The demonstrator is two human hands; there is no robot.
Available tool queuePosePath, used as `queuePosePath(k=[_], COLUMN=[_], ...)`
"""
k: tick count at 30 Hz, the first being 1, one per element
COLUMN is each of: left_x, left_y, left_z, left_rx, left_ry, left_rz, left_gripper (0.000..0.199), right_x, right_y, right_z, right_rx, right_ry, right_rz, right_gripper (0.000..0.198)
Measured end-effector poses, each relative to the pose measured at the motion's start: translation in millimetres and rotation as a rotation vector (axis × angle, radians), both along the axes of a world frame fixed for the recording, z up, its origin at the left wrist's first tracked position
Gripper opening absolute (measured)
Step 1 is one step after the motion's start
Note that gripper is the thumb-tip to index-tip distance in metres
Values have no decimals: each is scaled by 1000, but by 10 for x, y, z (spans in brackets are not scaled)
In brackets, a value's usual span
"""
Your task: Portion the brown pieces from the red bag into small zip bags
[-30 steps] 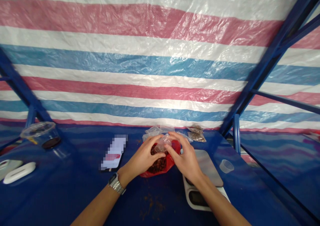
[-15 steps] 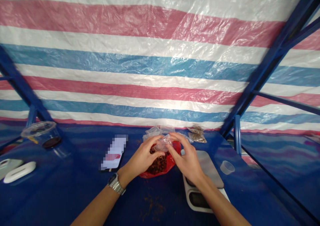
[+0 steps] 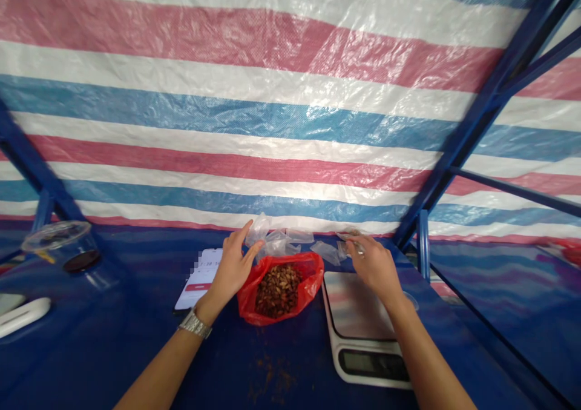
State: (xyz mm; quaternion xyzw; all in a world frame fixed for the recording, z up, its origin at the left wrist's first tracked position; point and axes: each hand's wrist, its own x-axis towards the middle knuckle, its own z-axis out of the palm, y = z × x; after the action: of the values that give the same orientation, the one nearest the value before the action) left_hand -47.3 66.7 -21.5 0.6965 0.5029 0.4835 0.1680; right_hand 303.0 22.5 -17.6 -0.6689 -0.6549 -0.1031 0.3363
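Observation:
My left hand [image 3: 233, 266] is beside the red plastic bag [image 3: 245, 304], thumb and fingers spread apart. Between and just beyond its fingertips stands a crumpled clear plastic bag [image 3: 258, 227]; whether they touch is hard to tell. Dark brown dried pieces [image 3: 278, 289] fill the wide-mouthed red bag. Past the far edge of the digital scale [image 3: 358, 304], my right hand [image 3: 374, 266] has its fingers bent down and closed on a small clear packet [image 3: 358, 248], partly hidden beneath them. Another filled packet [image 3: 353, 232] lies just behind that hand.
Several clear bags [image 3: 284, 243] lie behind the red bag. A phone [image 3: 197, 286] rests left of it. Farther left are a lidded clear tub [image 3: 68, 249] and a white case [image 3: 25, 317]. A small clear cup [image 3: 412, 301] is partly behind my right forearm. Blue metal frame bars [image 3: 424, 198] rise at right.
My hands have parted from a clear bag above the red bag. The left moved left; the right moved right to the packets. The red bag's contents and the scale are now more exposed.

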Motion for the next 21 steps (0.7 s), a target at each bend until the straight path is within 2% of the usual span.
queuePosePath(k=[4,6,9,13,17,21], left_x=[35,71,99,97,97,62], left_y=[-12,-42,-77,-113,-151,-93], left_z=[-114,-97,-11,104,169,118], left_rx=[-93,-147,-159,-62,43,-7], left_ry=[-9,-56,-82,-94,-64,-50], left_rz=[-150,-205,-192,-126,-86,-96], left_gripper=[61,62,60,53,41,35], right_x=[213,236,249,292,230,-33], right_y=[10,9,19,46,41,-30], right_z=[-237,-313,-345,-241,-17,198], right_rx=[-68,-74,-59,-1,116,305], right_ry=[-70,-68,-43,35,149,314], right_rz=[-40,-26,-14,11,44,153], right_gripper=[28,27,27,35,39,31])
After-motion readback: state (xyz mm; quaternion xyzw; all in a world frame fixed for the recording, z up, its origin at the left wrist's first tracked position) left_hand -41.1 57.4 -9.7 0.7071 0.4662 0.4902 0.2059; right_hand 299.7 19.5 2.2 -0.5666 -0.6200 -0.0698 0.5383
